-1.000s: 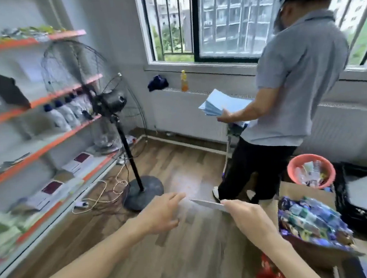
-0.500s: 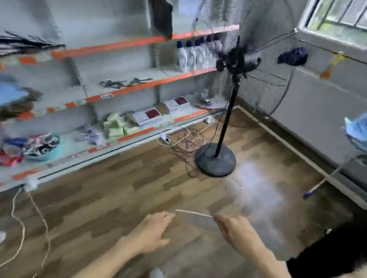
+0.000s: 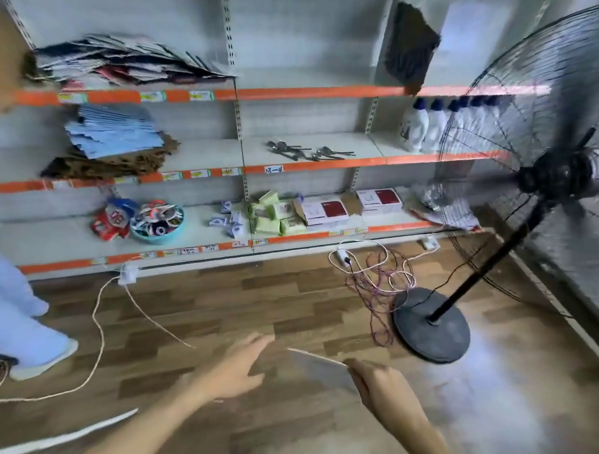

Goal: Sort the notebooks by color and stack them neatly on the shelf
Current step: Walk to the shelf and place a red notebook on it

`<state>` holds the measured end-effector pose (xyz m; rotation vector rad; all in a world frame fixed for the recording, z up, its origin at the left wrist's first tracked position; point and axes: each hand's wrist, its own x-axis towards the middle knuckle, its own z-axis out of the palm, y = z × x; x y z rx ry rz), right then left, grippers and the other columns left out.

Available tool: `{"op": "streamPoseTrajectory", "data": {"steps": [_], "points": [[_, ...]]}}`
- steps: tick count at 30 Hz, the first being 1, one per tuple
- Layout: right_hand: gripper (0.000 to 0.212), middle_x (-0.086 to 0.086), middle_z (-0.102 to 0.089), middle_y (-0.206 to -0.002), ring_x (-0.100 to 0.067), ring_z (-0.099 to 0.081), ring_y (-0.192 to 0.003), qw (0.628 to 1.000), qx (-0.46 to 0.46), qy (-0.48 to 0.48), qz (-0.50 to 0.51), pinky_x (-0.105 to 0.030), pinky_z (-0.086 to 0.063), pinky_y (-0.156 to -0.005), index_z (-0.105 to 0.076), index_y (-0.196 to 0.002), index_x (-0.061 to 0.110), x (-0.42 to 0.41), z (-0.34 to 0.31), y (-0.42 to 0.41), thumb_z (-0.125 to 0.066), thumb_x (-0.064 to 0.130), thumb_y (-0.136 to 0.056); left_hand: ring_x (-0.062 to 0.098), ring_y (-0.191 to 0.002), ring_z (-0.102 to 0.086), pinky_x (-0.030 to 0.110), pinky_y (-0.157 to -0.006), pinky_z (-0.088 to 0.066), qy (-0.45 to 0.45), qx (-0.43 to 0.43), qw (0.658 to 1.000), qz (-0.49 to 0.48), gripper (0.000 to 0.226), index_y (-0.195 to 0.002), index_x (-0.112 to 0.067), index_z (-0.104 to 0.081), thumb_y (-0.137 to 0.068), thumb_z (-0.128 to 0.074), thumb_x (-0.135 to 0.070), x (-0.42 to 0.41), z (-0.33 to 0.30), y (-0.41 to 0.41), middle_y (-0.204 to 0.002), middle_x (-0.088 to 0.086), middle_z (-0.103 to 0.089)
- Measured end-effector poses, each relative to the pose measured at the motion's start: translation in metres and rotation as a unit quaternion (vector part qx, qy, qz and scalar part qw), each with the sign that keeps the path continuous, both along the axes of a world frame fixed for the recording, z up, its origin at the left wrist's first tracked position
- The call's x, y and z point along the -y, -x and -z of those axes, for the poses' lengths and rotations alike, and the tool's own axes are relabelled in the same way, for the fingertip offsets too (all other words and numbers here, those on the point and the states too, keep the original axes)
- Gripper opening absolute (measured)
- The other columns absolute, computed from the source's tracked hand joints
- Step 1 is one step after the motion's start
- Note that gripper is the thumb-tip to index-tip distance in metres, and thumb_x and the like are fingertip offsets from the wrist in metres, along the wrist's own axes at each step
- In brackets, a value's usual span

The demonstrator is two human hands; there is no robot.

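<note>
Notebook (image 3: 319,368) first: thin, flat and pale grey, it sits nearest me, pinched at its near corner by my right hand (image 3: 381,388), whose fingers curl round the edge. My left hand (image 3: 230,368) reaches forward just beside it, fingers straight and spread, holding nothing and not touching the cover. Below both lies the wood-pattern plank floor (image 3: 225,305), glossy toward the right. A pale cord (image 3: 99,331) loops across it on the left, and a tangle of red and white wires (image 3: 375,285) lies by the round black base of the standing fan (image 3: 554,175), whose slanted pole and wire cage fill the right side. At the far left, another person's light trouser leg and shoe (image 3: 13,324) stand on the floor. Beyond is the shelf (image 3: 297,95), grey metal with orange edge strips. Its lowest level carries a teal bowl (image 3: 158,224) of small packets, green packs (image 3: 275,214) and white-and-red boxes (image 3: 325,212). The middle level holds a fanned stack of blue notebooks (image 3: 114,134) on top of brown notebooks (image 3: 104,166), then some metal spoons (image 3: 306,150) and white bottles (image 3: 416,128) behind the fan cage. Above, a messy pile of dark notebooks (image 3: 120,61) lies blurred.
</note>
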<state>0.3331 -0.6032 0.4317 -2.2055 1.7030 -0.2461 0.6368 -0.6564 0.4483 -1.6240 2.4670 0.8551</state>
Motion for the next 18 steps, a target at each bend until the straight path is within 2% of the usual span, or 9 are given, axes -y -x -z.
{"op": "streamPoseTrajectory", "data": {"steps": [4,7,10,13,18], "points": [[0.017,-0.006,-0.067,-0.082,-0.039,-0.061,-0.080,1.000,-0.003,0.011,-0.025,-0.044,-0.043,-0.061,-0.050,-0.098,0.026,0.072,0.002,-0.016,-0.037,0.038,-0.099,0.017,-0.138,-0.035,0.034,-0.113,-0.029,0.018,0.024,0.998,-0.046,0.076,-0.150,-0.035,-0.022,-0.083,-0.057,-0.045,0.059,0.009,-0.025,-0.153,-0.004,-0.033],[0.013,-0.006,-0.068,-0.084,-0.039,-0.061,-0.082,0.999,0.006,0.002,-0.035,-0.044,-0.042,-0.061,-0.051,-0.097,0.025,0.129,0.012,-0.021,-0.042,0.034,-0.099,0.014,-0.134,-0.040,0.030,-0.112,-0.030,0.036,0.016,0.997,-0.066,0.073,-0.150,-0.031,-0.026,-0.086,-0.058,-0.043,0.105,0.007,-0.030,-0.151,-0.008,-0.036],[0.017,-0.007,-0.069,-0.087,-0.040,-0.063,-0.085,0.999,0.002,-0.001,-0.054,-0.044,-0.045,-0.064,-0.048,-0.103,0.027,0.189,0.015,-0.023,-0.036,0.039,-0.100,0.010,-0.138,-0.034,0.021,-0.112,-0.022,0.040,-0.019,0.994,-0.096,0.070,-0.151,-0.026,-0.025,-0.091,-0.060,-0.033,0.153,0.001,-0.030,-0.154,-0.007,-0.032],[0.028,-0.007,-0.072,-0.089,-0.039,-0.066,-0.084,0.997,0.014,0.011,-0.080,-0.043,-0.049,-0.065,-0.055,-0.106,0.028,0.249,0.010,-0.024,-0.033,0.041,-0.097,0.012,-0.141,-0.030,0.022,-0.113,-0.020,0.042,-0.015,0.991,-0.127,0.070,-0.152,-0.026,-0.025,-0.092,-0.060,-0.033,0.199,-0.002,-0.036,-0.155,-0.006,-0.029],[0.013,-0.006,-0.071,-0.090,-0.036,-0.063,-0.085,0.993,0.009,0.033,-0.110,-0.039,-0.041,-0.062,-0.061,-0.098,0.024,0.351,-0.015,-0.033,-0.048,0.028,-0.096,0.011,-0.143,-0.027,0.030,-0.117,-0.022,0.054,-0.022,0.980,-0.193,0.072,-0.151,-0.029,-0.023,-0.091,-0.061,-0.038,0.276,-0.012,-0.052,-0.156,-0.009,-0.027]]}}
